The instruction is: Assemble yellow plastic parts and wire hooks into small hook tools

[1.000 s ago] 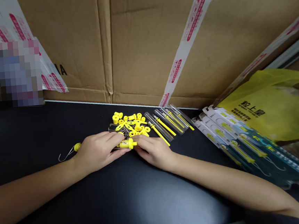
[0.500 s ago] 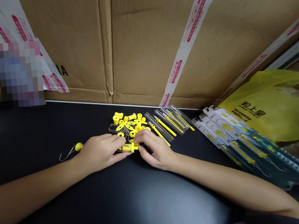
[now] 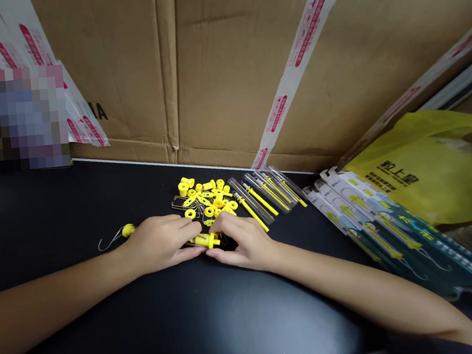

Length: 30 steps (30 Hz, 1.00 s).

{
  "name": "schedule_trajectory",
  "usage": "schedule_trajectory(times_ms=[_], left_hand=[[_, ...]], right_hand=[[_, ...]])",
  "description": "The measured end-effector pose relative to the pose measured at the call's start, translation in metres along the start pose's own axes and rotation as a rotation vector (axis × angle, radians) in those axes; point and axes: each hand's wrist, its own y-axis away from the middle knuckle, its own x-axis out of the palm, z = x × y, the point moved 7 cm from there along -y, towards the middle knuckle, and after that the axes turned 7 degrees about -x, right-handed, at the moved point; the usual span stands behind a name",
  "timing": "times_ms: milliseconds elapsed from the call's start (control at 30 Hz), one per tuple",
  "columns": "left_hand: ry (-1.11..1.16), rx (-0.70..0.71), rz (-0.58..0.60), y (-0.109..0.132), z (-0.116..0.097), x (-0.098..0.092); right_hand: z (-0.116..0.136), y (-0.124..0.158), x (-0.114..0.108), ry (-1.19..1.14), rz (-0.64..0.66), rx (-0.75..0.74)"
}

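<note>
My left hand [image 3: 159, 243] is wrapped around a spring scale. Past its wrist side sticks the scale's yellow end cap [image 3: 128, 230] with a thin metal hook. At the other end, the spring scale's yellow fitting [image 3: 203, 240] shows between my hands. My right hand [image 3: 241, 238] has its thumb and fingers closed about that fitting. Just behind lie loose yellow rings and caps [image 3: 209, 211], mixed with metal springs and wire hooks. Clear tubes [image 3: 259, 211] with yellow strips in or beside them lie to the right of these parts.
Several printed boxes [image 3: 371, 214] picturing hooked spring scales stand at the right. Behind them sits a yellow plastic bag [image 3: 437, 170]. A large taped cardboard box [image 3: 227, 78] walls off the back of the black table [image 3: 215, 322]. A pixelated patch covers the upper left.
Both hands have shifted slightly with the spring scale, toward me and a little right. My right thumb has moved in under the yellow fitting. The loose parts lie unchanged.
</note>
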Motion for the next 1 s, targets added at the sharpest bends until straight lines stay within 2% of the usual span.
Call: schedule_trajectory(times_ms=[800, 1000], left_hand=[[0.037, -0.066, -0.024, -0.0009, 0.0046, -0.0017], [0.020, 0.007, -0.082, 0.0005, 0.0001, -0.0051]], right_hand=[[0.0025, 0.0003, -0.0031, -0.005, -0.034, -0.017], [0.0003, 0.0012, 0.0003, -0.046, -0.007, -0.027]])
